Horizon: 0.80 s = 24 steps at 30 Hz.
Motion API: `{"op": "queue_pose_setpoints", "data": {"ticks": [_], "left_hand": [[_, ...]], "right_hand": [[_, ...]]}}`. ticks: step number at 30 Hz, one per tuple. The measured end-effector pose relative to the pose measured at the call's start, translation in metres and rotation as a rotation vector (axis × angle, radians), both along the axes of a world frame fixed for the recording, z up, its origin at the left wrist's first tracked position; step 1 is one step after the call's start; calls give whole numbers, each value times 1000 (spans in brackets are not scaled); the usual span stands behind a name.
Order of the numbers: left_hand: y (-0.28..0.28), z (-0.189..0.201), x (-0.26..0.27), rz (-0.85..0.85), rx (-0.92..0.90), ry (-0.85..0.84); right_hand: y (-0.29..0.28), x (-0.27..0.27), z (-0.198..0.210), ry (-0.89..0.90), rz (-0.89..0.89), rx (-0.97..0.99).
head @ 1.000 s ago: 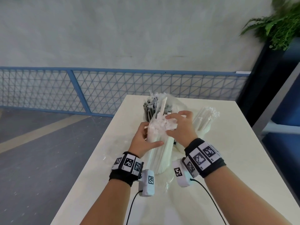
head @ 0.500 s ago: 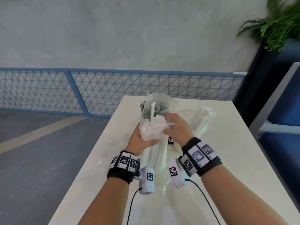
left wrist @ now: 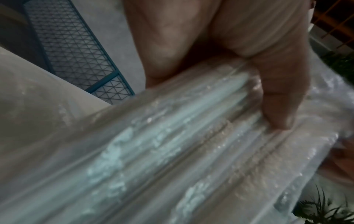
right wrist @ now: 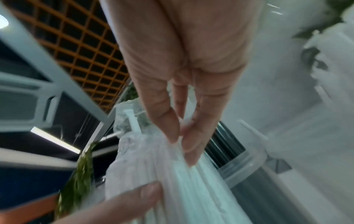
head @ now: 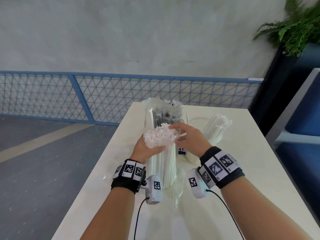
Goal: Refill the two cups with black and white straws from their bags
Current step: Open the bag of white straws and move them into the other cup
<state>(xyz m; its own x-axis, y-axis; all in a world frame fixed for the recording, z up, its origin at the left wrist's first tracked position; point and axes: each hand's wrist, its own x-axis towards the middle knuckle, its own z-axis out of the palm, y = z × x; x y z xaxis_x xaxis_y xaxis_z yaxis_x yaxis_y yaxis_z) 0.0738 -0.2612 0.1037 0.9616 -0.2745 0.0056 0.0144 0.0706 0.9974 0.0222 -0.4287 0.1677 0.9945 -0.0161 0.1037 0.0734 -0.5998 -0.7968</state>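
A: Nearest, the left hand [head: 147, 149] is wrapped round the clear plastic bag of white paper-wrapped straws [head: 162, 163], thumb pressing the film in the left wrist view; the bag stands upright on the white rectangular table [head: 242, 170]. Is the right hand doing the picking?

B: Yes. The right hand [head: 188, 139] is at the bag's open mouth, fingertips [right wrist: 191, 145] pinched on what looks like 1 or 2 straw ends (blur keeps me from counting).

A: How to do it well, in your view?

B: Keep the left grip low and steady so the bundle doesn't splay, then draw the pinched straws straight up along their length. A sideways tug would likely snag the film or drag neighbours out.

A: And beyond the hands?

B: Just behind the bag stands the clear plastic cup of black straws [head: 166, 116], seen partly through the film. To the right, the pale cup of white straws [head: 214, 132] leans its load rightward; that's probably the target. The right forearm must pass near its tips. Farther off, a blue mesh fence [head: 86, 94] and a green fern [head: 297, 28].
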Motion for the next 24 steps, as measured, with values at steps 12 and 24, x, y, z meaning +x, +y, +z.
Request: {"op": "queue_pose_setpoints", "data": {"ticks": [12, 24], "left_hand": [[-4, -2, 0, 54, 27, -30], [-6, -2, 1, 44, -2, -18]], "right_hand": [[15, -1, 3, -597, -286, -326], [3, 2, 2, -383, 29, -586]]}}
